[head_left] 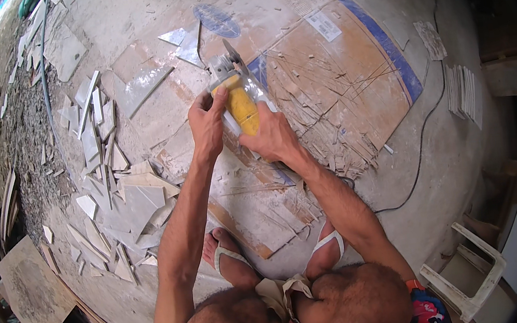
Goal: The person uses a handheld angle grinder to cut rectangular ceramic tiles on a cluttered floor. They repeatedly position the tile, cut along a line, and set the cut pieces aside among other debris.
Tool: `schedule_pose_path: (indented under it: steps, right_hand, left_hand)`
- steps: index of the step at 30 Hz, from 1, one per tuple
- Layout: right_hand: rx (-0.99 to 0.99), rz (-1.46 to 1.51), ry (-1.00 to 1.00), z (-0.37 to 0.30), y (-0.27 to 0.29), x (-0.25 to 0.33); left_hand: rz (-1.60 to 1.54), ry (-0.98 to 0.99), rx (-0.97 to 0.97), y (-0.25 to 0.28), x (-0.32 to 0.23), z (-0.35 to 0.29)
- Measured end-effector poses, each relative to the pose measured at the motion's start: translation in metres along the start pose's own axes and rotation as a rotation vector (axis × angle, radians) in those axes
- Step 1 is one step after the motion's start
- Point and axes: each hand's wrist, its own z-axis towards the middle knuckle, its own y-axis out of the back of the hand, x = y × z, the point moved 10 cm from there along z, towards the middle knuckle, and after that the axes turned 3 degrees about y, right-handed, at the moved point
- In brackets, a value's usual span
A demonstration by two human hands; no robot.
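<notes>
Far left: a strip of dark gravel [31, 181] runs along the floor's edge, with a bluish hose [47, 90] lying beside it. Next, a loose heap of broken tile pieces [145, 203], pale and grey, sharp-cornered, many overlapping.

Centre: the person is bent over, feet apart in white flip-flops [219, 256]. Left hand [207, 129]: grasping the front of a yellow angle grinder [242, 109], thumb laid along the housing just behind the metal head, fingers curled at its left side. The tool is held out beyond the feet, head pointing away from the body; its disc [232, 50] stands edge-up. Whether the disc touches anything, I cannot tell. Right hand [273, 135]: wrapped around the rear of the same yellow body.

Right of the hands: a flattened cardboard sheet [362, 35] with a blue border, littered with thin slivers. A dark cable [421, 149] curves past it. Beyond the cable, a row of pale tile strips [462, 93]; lower right, a dirty white plastic frame [479, 239].
</notes>
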Motion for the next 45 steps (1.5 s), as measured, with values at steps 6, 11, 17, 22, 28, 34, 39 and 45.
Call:
schedule_pose_path:
  steps: [6, 11, 17, 22, 28, 34, 39, 45]
  right_hand:
    - [0.011, 0.009, -0.012, -0.001, 0.002, 0.002]
    - [-0.008, 0.018, -0.023, -0.001, 0.003, 0.001]
    - [-0.011, 0.012, -0.012, 0.001, 0.003, 0.001]
    - [-0.002, 0.03, -0.028, 0.0, 0.003, -0.002]
    - [0.0, 0.014, -0.017, -0.002, 0.004, -0.002]
    - [0.006, 0.018, -0.028, -0.003, 0.003, -0.006]
    - [0.032, -0.006, -0.03, -0.005, 0.002, -0.008]
    - [0.005, 0.012, -0.039, -0.009, 0.004, -0.01]
  left_hand:
    - [-0.017, -0.002, -0.001, -0.001, 0.001, 0.0]
    - [-0.013, -0.007, -0.004, -0.001, 0.0, 0.002]
    - [0.021, -0.001, -0.003, -0.001, -0.001, 0.002]
    - [0.052, 0.008, -0.01, 0.0, 0.0, 0.002]
    - [0.028, 0.005, 0.0, -0.001, 0.003, 0.001]
    - [0.017, 0.028, 0.006, -0.003, 0.004, -0.002]
    - [0.008, 0.018, -0.004, -0.004, 0.004, -0.006]
    - [0.029, 0.019, -0.015, -0.003, 0.006, -0.007]
